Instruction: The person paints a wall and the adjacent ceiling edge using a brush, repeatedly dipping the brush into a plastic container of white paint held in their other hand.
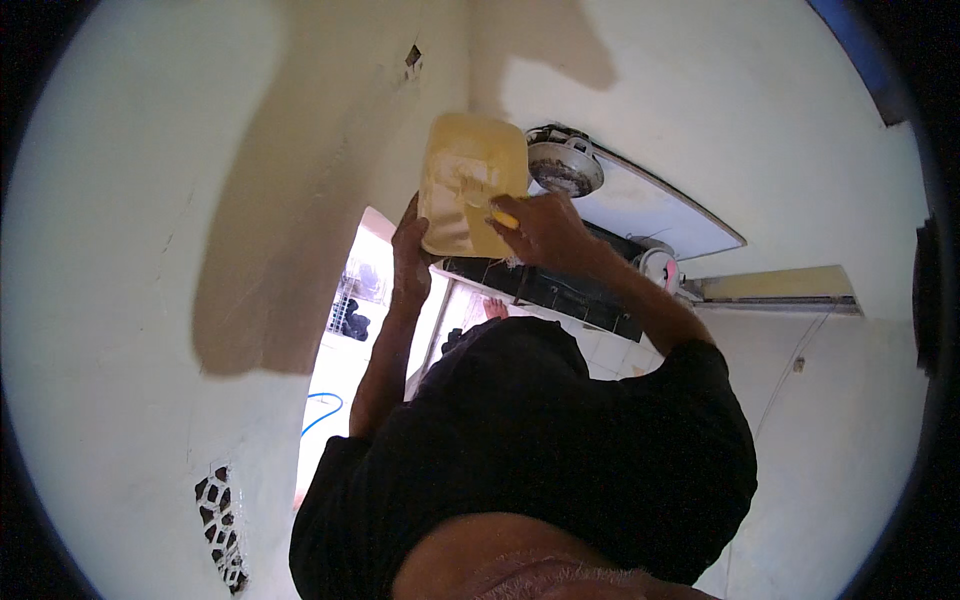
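Note:
My left hand (412, 251) grips the left edge of a yellowish plastic tub (501, 142), which is tilted so that its inside shows. My right hand (541, 227) is closed around the yellow handle (505, 219) of a tool. The tool's head, which looks like a brush (474, 192), lies against the inside of the tub. Pale wet material coats part of the tub's inner surface. The underside of the tub is hidden.
A blackened metal pan (566, 166) stands just right of the tub beside a white tabletop (667, 202). A white lidded pot (660, 268) is further right. Pale walls (112, 225) rise around, with a doorway at lower left and a blue hose (339, 406) beyond it.

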`<act>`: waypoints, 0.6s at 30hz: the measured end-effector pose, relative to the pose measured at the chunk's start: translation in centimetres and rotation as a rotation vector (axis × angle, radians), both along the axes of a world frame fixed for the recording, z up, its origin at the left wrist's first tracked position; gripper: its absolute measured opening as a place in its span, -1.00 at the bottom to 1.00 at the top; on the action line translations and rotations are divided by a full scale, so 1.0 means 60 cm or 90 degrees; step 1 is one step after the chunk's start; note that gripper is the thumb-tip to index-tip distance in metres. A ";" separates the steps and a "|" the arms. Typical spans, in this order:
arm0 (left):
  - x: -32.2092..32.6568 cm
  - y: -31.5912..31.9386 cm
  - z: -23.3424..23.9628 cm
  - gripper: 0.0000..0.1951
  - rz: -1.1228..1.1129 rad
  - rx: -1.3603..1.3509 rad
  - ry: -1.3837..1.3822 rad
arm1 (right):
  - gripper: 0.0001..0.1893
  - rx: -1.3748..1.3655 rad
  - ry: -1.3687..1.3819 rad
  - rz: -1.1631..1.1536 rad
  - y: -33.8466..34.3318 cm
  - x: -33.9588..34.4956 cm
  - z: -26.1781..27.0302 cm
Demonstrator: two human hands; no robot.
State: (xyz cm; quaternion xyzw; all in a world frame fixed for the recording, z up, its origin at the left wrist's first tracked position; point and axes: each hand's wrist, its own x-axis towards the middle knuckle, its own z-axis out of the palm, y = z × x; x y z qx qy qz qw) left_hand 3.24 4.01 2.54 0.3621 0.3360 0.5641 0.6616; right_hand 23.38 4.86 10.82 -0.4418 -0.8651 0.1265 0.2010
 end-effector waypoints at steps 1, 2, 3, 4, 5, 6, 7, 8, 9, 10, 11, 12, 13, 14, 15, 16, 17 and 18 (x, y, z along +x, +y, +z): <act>0.006 -0.004 -0.003 -0.33 0.029 -0.009 0.028 | -0.81 0.002 -0.002 0.004 -0.009 -0.005 -0.009; 0.011 -0.007 -0.002 -0.33 0.038 0.001 0.013 | -0.80 -0.031 0.063 -0.013 -0.018 -0.009 -0.016; 0.016 -0.008 0.002 -0.33 0.046 0.012 -0.001 | -0.79 -0.062 0.129 -0.029 -0.023 -0.012 -0.019; 0.017 -0.008 0.003 -0.33 0.049 0.014 -0.001 | -0.84 -0.069 0.166 -0.061 -0.024 -0.015 -0.018; 0.018 -0.009 0.002 -0.33 0.060 -0.017 0.001 | -0.84 -0.067 0.166 -0.058 -0.014 -0.006 -0.033; 0.017 -0.005 0.003 -0.33 0.072 -0.042 0.005 | -0.82 0.053 0.195 -0.081 0.004 -0.003 -0.027; 0.016 -0.006 0.002 -0.33 0.076 -0.033 0.006 | -0.85 -0.004 0.313 -0.176 0.009 -0.001 -0.019; 0.015 -0.010 -0.002 -0.33 0.075 -0.012 0.017 | -0.86 -0.048 0.449 -0.267 0.012 0.001 -0.009; 0.015 -0.011 -0.005 -0.33 0.072 0.014 0.031 | -0.86 -0.037 0.456 -0.261 0.028 0.007 -0.016; 0.015 -0.010 0.000 -0.32 0.080 0.017 0.068 | -0.87 0.005 0.500 -0.289 0.051 0.020 -0.030; 0.019 -0.014 0.006 -0.30 0.081 0.060 0.103 | -0.87 0.046 0.544 -0.316 0.069 0.030 -0.041; 0.017 -0.017 -0.003 -0.29 0.094 0.052 0.102 | -0.85 0.008 0.486 -0.388 0.059 0.007 0.015; 0.020 -0.014 -0.007 -0.28 0.095 0.053 0.103 | -0.85 0.022 0.497 -0.385 0.066 0.008 0.010; 0.017 -0.021 -0.011 -0.28 0.108 0.142 0.205 | -0.83 -0.019 0.394 -0.416 0.078 0.013 -0.009; 0.024 -0.017 -0.022 -0.30 0.103 0.071 0.242 | -0.81 -0.051 0.296 -0.442 0.101 0.018 -0.029; 0.023 -0.019 -0.026 -0.31 0.079 0.051 0.267 | -0.82 0.030 0.259 -0.409 0.114 0.025 -0.060; 0.015 -0.010 -0.047 -0.32 0.075 0.016 0.337 | -0.83 0.108 0.203 -0.348 0.110 0.026 -0.049; 0.007 0.001 -0.115 -0.32 0.160 0.122 0.446 | -0.82 0.194 0.148 -0.289 0.102 0.025 -0.033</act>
